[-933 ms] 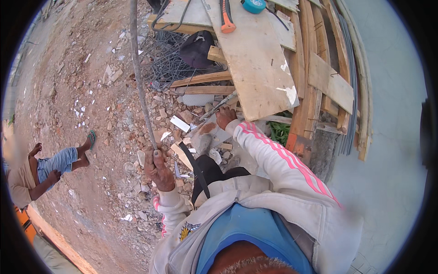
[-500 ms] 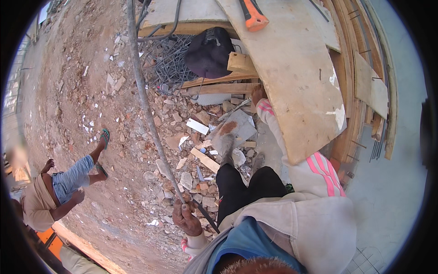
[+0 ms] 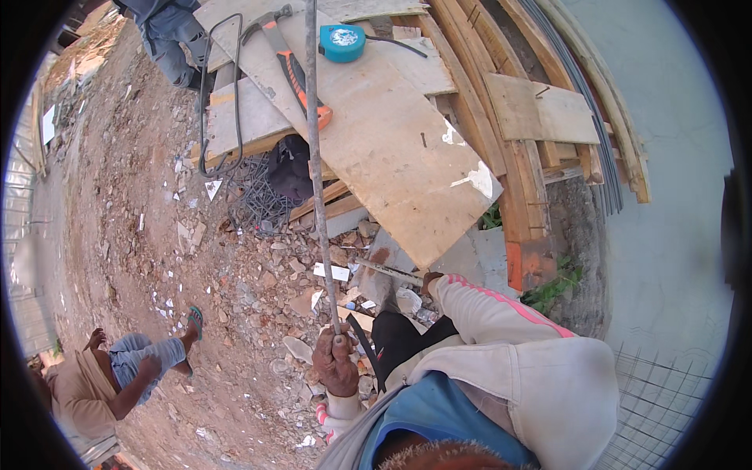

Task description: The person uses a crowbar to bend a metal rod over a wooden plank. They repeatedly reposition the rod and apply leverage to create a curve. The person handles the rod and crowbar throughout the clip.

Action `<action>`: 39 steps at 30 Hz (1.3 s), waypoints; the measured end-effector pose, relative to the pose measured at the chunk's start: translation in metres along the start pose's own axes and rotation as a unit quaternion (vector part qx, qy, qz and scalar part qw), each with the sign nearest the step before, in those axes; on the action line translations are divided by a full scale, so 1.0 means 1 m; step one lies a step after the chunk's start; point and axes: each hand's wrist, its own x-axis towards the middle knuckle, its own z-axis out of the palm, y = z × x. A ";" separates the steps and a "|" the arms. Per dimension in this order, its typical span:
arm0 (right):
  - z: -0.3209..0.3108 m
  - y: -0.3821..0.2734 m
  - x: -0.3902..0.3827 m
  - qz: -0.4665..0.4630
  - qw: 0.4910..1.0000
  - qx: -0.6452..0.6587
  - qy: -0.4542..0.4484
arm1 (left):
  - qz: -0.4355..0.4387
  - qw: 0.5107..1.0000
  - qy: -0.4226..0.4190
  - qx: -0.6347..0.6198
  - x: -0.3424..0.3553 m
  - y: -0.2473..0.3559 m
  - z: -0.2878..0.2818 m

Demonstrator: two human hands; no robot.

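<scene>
My left hand [image 3: 335, 362] is wrapped round the lower end of a long grey metal rod [image 3: 319, 196], which rises nearly upright across the view. A dark strip [image 3: 364, 345] shows beside this hand. My right hand [image 3: 429, 282] is closed round a thin, rough grey bar [image 3: 392, 271], just below the near corner of a plywood board [image 3: 399, 157]. Its fingers are partly hidden. On the board lie a claw hammer [image 3: 294, 74] with an orange and black handle and a teal tape measure [image 3: 341, 43].
Below me is rubble [image 3: 258, 290] with broken tile and wood scraps. Stacked timber [image 3: 513, 180] with protruding nails stands right. A dark bag [image 3: 291, 167] rests by a tangle of wire pieces [image 3: 254, 196]. One person [image 3: 86, 392] is at lower left, another [image 3: 168, 35] at upper left.
The view has shifted, bringing the whole hammer and the tape measure into sight. My right hand has come out from beside the board's edge with the bar. The rod stands more upright.
</scene>
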 end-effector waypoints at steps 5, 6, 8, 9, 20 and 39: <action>0.037 0.124 -0.033 -0.012 1.000 0.028 -0.003 | 0.025 0.996 -0.081 -0.013 -0.009 0.009 0.041; 0.038 0.146 -0.046 -0.011 0.999 0.032 -0.007 | 0.027 0.995 -0.098 -0.016 -0.012 0.017 0.053; 0.035 0.187 -0.073 0.009 0.997 0.066 -0.041 | 0.031 0.992 -0.123 -0.014 -0.016 0.036 0.076; 0.037 0.217 -0.093 0.025 0.995 0.095 -0.032 | 0.018 0.990 -0.138 -0.029 -0.024 0.050 0.095; 0.184 0.435 -0.116 0.147 0.937 0.300 0.106 | -0.074 0.938 -0.284 -0.186 -0.100 0.119 0.233; 0.289 0.601 -0.131 0.141 0.808 0.483 0.306 | -0.029 0.995 -0.093 -0.012 -0.145 0.070 0.310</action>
